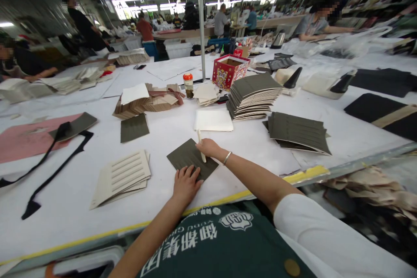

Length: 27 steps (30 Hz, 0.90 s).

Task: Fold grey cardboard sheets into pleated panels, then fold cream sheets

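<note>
**Q:** What's being held down on the white table point(247, 147), and how are the hands set?

**A:** A dark grey ribbed sheet point(190, 158) is pinned flat by the left hand point(186, 182), palm down with the fingers spread over its near corner. A slim cream-coloured stick tool point(201, 145) is gripped in the right hand point(208, 147), fingers closed around it, with the lower tip laid on the sheet's right part. A bangle is worn on that wrist.

**Q:** And what's lying around them?

**A:** Just left of the left hand, a small stack of cream slotted cards point(122, 178) is fanned out. Beyond the right hand, a blank cream sheet point(213, 120) is seen, and further out a tall pile of grey sheets point(252, 95). To the right of the right hand, a lower, messier grey pile point(298, 132) is spread. A single dark sheet point(134, 127) lies beyond and left of the left hand, with a heap of tan card pieces point(146, 100) behind it. A red patterned box point(230, 70) and a jar with an orange lid point(188, 84) are set well beyond both hands.
</note>
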### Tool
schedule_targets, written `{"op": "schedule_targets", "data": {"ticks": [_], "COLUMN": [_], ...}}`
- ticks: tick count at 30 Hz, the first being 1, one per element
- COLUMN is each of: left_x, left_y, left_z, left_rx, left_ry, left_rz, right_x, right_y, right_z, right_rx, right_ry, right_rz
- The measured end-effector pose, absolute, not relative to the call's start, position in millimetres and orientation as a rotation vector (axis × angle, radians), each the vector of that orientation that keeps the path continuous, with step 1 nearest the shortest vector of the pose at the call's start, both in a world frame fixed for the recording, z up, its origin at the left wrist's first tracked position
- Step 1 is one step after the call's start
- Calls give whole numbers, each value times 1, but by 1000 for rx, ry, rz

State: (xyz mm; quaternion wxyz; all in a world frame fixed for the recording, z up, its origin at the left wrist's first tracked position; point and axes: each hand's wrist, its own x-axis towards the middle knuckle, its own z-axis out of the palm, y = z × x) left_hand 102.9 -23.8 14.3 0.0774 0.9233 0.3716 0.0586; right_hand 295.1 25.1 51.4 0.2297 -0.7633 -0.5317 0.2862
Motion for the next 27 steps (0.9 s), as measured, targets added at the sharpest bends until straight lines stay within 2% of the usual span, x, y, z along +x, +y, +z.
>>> {"op": "schedule_targets", "data": {"ticks": [4,7,10,13,17,23,27], "left_x": [94,98,115,136,146,158,218], "left_y": [18,66,104,121,110,45,15], "left_z": [20,30,38,41,42,55,75], "left_rx": [2696,2602,2496,2398,2246,1652,1609], "left_ry": [1073,1349,1551,1439,1222,1285,1160], "left_rz": [369,496,175,-43,-100,320,491], "right_x": [336,344,326,313,332,367,418], "right_y": [-25,-79,-116,-118,-106,-128,-155], "right_z": [48,39,28,20,18,15,35], "right_rx": [-2084,-1998,-1696,-1572,-1648,-1571,-1577], "right_ry": [-1237,-906,-470,-470,-568,-464,-496], "right_rz": [904,1039,1309,1267,1068,1054,932]}}
